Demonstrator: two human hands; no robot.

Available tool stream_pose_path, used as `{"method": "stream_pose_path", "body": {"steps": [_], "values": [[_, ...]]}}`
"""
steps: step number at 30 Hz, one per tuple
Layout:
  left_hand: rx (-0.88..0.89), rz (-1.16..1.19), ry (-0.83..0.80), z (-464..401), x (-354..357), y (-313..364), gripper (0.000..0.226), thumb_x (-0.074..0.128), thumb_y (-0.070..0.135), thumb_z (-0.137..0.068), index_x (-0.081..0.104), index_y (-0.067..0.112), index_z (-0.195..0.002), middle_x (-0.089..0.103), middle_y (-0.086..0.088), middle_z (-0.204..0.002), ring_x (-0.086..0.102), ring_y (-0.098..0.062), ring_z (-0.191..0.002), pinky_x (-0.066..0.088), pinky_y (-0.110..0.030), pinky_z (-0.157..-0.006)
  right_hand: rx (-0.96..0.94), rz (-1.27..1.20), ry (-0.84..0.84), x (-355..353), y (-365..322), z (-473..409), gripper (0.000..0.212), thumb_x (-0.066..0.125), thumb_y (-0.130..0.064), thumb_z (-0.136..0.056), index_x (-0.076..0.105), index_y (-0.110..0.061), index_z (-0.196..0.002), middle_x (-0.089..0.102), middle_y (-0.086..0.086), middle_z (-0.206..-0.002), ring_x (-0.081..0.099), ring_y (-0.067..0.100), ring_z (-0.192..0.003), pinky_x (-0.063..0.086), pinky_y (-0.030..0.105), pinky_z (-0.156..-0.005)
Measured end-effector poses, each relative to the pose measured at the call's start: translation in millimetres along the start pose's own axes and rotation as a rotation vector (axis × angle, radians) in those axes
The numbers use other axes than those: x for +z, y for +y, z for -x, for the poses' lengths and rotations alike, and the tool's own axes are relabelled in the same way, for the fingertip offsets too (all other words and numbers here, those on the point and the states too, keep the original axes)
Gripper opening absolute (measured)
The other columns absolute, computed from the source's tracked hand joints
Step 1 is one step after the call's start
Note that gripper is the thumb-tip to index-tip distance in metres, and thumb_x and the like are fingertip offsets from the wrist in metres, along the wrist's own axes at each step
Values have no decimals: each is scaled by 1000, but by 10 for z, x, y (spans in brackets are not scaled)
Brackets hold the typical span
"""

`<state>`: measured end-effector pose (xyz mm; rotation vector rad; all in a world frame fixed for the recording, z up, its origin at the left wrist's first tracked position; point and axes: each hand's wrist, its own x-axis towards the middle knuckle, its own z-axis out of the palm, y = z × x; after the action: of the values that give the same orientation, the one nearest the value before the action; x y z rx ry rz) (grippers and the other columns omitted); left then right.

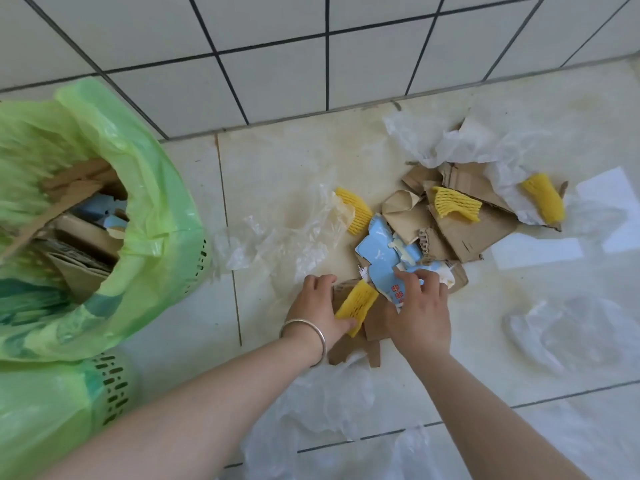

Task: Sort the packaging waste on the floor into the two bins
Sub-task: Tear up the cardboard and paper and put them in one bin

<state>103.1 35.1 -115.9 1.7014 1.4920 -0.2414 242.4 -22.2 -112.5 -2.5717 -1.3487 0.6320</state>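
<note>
Torn cardboard (pixel 460 223), yellow foam nets (pixel 457 204), clear plastic bags (pixel 568 330) strewn on floor, green-lined bin (pixel 156 216) left

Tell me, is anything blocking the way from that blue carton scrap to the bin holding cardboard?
Nothing solid: the right hand grips the blue carton scrap, and only thin clear plastic film lies on the floor before the bin, whose mouth is open.

Both arms reaching down, left grip (pixel 320 306) curled, right grip (pixel 420 306) fingers bent, pinching.

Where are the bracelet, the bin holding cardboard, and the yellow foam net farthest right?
bracelet (pixel 309 332): head view, on its band.
bin holding cardboard (pixel 152 188): head view, on its liner rim.
yellow foam net farthest right (pixel 543 200): head view, mid-body.
</note>
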Motion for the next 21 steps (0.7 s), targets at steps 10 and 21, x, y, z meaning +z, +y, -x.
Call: {"method": "stream_pose_path", "body": {"steps": [10, 21], "values": [[-133, 12, 148, 54, 43, 76, 19, 47, 27, -91, 52, 21, -109, 63, -6, -108, 60, -32, -101, 47, -35, -81, 51, 25, -109, 142, 23, 331, 36, 53, -24, -86, 54, -10, -118, 53, 8, -114, 50, 29, -105, 44, 38, -77], [-650, 622, 246, 256, 117, 18, 58, 64, 39, -82, 45, 8, -127, 54, -12, -130, 50, -29, -122, 37, -33, -100, 519, -261, -102, 136, 10, 433, 52, 60, -32, -84, 42, -6, -125, 47, 12, -123, 52, 32, -112, 47, 43, -89]]}}
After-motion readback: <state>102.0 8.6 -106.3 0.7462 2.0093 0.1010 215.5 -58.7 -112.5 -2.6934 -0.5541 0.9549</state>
